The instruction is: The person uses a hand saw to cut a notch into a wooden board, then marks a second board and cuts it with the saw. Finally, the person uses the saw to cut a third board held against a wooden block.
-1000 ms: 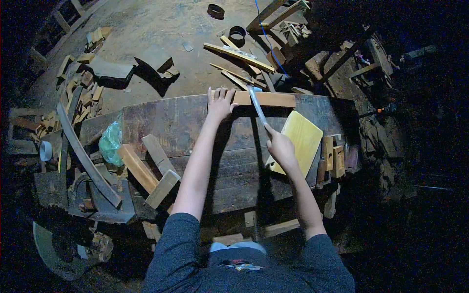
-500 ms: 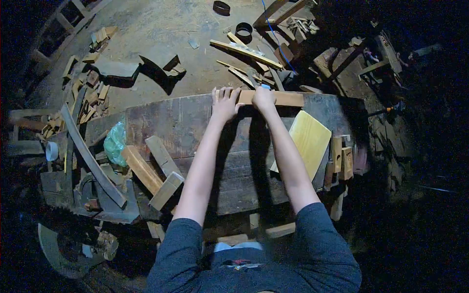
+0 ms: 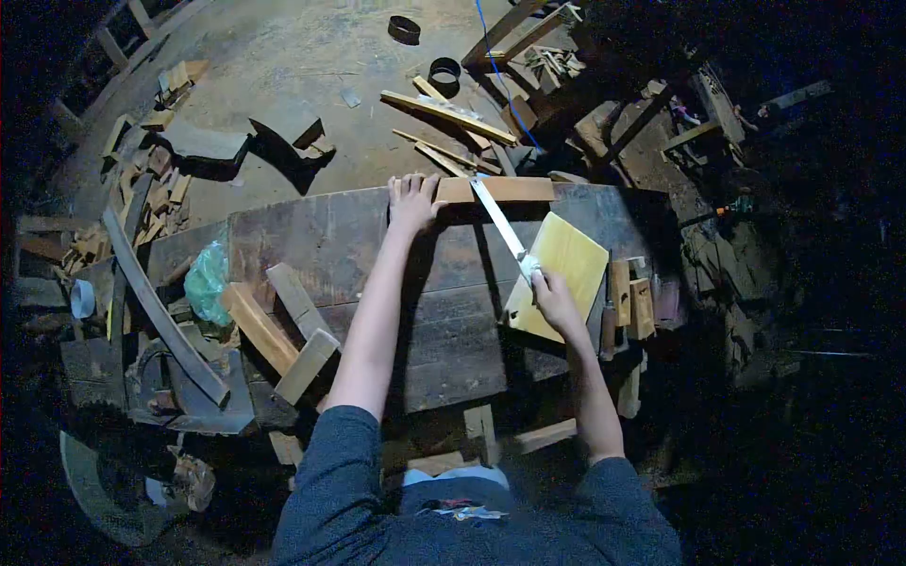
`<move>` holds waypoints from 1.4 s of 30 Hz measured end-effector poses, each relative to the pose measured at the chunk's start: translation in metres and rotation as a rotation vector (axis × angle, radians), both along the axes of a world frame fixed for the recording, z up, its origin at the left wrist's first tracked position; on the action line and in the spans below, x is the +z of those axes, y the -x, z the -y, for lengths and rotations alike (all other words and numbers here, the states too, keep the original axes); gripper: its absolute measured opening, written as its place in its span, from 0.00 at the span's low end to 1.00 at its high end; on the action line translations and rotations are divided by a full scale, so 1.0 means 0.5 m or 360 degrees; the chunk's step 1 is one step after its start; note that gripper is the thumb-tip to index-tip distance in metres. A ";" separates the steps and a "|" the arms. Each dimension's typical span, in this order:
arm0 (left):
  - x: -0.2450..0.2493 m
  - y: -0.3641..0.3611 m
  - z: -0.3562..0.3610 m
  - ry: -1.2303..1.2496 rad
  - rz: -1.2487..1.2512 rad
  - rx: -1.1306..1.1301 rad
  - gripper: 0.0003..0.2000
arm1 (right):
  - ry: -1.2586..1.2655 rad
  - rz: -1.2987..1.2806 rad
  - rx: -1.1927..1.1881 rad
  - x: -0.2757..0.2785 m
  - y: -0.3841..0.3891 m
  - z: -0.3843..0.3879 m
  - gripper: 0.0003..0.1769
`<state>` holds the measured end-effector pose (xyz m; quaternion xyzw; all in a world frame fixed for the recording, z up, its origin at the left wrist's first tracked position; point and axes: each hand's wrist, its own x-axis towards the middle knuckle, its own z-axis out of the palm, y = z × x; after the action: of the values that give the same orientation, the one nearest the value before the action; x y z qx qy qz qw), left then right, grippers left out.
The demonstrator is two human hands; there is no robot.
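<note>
At the far edge of the workbench (image 3: 453,325), my left hand (image 3: 411,202) grips the left end of a long wooden block (image 3: 514,190), fingers curled over its far side and thumb against it. My right hand (image 3: 557,300) is closed above a yellowish board (image 3: 576,259), holding the near end of what looks like a tape measure (image 3: 500,219). Its straight white strip slants from my fingers to the near side of the wooden block. A little blue shows at the strip's far end. The lower left corner of the yellowish board lies near my right hand.
Wood offcuts (image 3: 260,325) and a green plastic bag (image 3: 208,283) lie on the left of the bench. Wooden hand planes (image 3: 642,308) stand at its right end. Behind it, the floor holds wood strips (image 3: 448,115), black rings (image 3: 444,75) and a blue cable (image 3: 505,85).
My right hand has drawn back from the wooden block towards me and over the yellowish board, and the white strip now shows. My left hand stays on the block. The view has shifted slightly.
</note>
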<state>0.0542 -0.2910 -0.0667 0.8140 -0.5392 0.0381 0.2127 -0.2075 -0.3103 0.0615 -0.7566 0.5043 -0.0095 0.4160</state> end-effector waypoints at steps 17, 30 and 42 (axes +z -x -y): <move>0.014 0.004 -0.006 0.0061 -0.0040 0.0009 0.24 | 0.0591 -0.0616 0.0557 0.011 -0.122 0.027 0.21; 0.022 0.009 -0.008 -0.0013 -0.0101 0.0014 0.24 | 0.0791 -0.0613 0.0695 -0.114 -0.345 0.169 0.12; 0.012 0.003 0.000 -0.0065 -0.0142 0.0020 0.24 | 0.0493 -0.0868 0.0714 0.100 -0.124 -0.014 0.24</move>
<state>0.0528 -0.2910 -0.0607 0.8224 -0.5247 -0.0078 0.2196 -0.1456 -0.3033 0.1116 -0.8768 0.4109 0.2074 0.1391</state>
